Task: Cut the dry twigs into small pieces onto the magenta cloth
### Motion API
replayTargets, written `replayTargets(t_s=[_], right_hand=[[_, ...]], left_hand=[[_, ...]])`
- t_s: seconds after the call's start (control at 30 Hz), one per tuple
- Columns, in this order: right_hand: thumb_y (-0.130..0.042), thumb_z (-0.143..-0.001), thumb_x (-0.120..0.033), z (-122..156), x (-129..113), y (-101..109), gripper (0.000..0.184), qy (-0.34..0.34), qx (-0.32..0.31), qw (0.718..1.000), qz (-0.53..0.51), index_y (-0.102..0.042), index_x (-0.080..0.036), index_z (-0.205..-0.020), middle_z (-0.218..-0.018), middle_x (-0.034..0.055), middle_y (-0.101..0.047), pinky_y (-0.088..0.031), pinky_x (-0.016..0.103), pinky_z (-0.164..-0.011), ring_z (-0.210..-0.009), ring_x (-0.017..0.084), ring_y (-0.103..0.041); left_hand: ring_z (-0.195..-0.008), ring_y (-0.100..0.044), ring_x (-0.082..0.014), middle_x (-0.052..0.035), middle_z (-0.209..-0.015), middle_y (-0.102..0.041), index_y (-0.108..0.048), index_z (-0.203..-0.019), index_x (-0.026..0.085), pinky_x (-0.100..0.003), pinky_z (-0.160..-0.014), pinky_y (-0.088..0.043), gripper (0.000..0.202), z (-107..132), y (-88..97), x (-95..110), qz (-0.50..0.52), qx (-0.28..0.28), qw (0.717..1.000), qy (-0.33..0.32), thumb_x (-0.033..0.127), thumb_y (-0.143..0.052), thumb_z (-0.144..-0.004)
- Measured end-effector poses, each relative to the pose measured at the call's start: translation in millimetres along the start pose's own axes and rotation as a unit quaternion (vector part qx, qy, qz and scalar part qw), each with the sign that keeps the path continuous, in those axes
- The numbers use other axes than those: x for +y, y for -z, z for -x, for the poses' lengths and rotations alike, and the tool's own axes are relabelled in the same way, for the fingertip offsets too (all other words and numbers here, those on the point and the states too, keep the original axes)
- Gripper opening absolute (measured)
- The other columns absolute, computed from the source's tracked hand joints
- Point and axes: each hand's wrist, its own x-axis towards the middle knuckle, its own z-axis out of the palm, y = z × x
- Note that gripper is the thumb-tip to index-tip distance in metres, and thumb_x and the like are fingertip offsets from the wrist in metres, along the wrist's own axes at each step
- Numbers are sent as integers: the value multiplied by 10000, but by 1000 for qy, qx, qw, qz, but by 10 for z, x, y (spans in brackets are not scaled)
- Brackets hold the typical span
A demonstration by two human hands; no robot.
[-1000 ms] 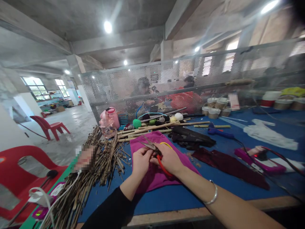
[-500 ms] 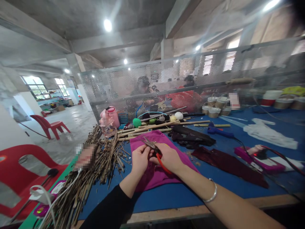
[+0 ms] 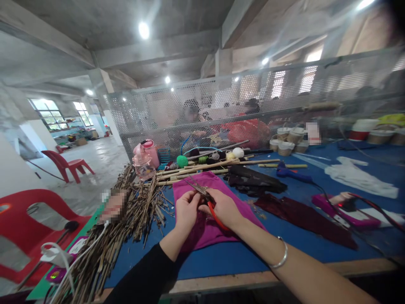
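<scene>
My right hand (image 3: pixel 222 207) is closed round the red handles of a pair of scissors (image 3: pixel 218 218). Their metal blades point up and to the left, slightly parted. My left hand (image 3: pixel 187 209) is pinched just beside the blades; whatever lies between its fingertips is too small and hidden to name. Both hands are over a magenta cloth (image 3: pixel 202 238) spread on the blue tabletop (image 3: pixel 193 270). Small tan scraps show on the cloth near the blades.
A heap of dry brown stalks (image 3: pixel 104 249) covers the left side. Behind the cloth lie bamboo sticks (image 3: pixel 190 171), yarn balls and a pink bottle (image 3: pixel 151 154). Dark cloths (image 3: pixel 303 215), a blue glue gun (image 3: pixel 292 174) and a white glove (image 3: pixel 360 177) lie to the right.
The scissor blades are slightly more closed and have turned a little. Both hands stay almost in place over the cloth, and the whole view has shifted slightly.
</scene>
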Motion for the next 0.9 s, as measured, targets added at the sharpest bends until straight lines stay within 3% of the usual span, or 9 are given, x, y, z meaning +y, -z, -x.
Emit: replayTargets(t_s=[0.17, 0.43, 0.6, 0.9], right_hand=[[-577, -725, -523, -5, -23, -15, 447, 13, 18, 999, 32, -533, -187, -1017, -885, 77, -596, -421, 318, -707, -825, 220, -545], [-594, -715, -516, -14, -24, -3, 436, 28, 19, 999, 10, -531, -183, -989, -858, 73, -584, -423, 317, -696, -793, 214, -533], [-602, -724, -500, 3, -8, 6, 464, 14, 8, 1000, -27, -532, -209, -1080, -928, 70, -619, -438, 301, -735, -852, 206, -570], [-591, -728, -510, 7, 27, 17, 453, -17, -30, 999, -14, -538, -247, -1092, -889, 39, -656, -446, 282, -700, -819, 197, -614]], left_hand=[[-504, -544, -102, -30, -554, -622, -652, -661, 97, -195, -500, -428, 176, 13, -4, 11, -11, -2, 1000, 16, 268, -659, -618], [-537, -571, -108, -63, -644, -646, -667, -756, 87, -209, -526, -450, 235, 38, -8, 11, 41, -44, 998, 30, 274, -677, -613], [-523, -571, -109, -53, -599, -635, -647, -662, 93, -203, -509, -449, 211, 33, -2, 4, 33, -24, 999, 25, 289, -695, -601], [-549, -588, -119, -69, -657, -655, -653, -721, 83, -210, -520, -461, 246, -37, 38, -27, 6, 8, 1000, 27, 288, -701, -595]])
